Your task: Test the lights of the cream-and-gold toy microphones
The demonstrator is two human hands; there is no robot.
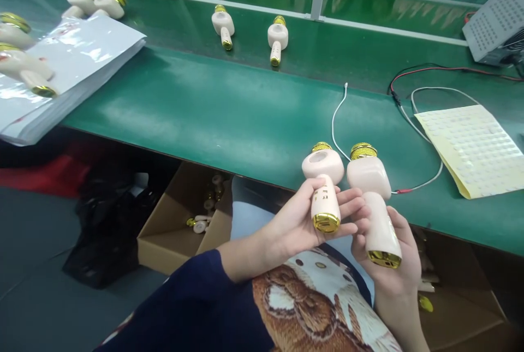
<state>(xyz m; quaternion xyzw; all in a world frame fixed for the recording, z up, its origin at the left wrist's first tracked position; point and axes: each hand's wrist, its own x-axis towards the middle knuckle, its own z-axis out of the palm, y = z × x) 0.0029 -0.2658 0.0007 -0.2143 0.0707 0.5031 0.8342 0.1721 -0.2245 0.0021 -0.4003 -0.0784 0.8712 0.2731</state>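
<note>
Now one pale pink karaoke microphone [323, 169] with a gold head is resting across the left hand [298, 226], whose fingers are closed around its handle. Just beside it, a second pale pink karaoke microphone [370, 177] is held tight in the right hand [393, 273]. Both hands are close together above the edge of the green table [204, 106]. At 12 o'clock from them lies a white cable [336, 128], and at 2 o'clock is a sheet of small adhesive dots [470, 150]. At 9 o'clock, below the table, stands a cardboard box [172, 232] with microphone parts inside. At 10 o'clock lies a stack of plastic bags [73, 79].
</note>
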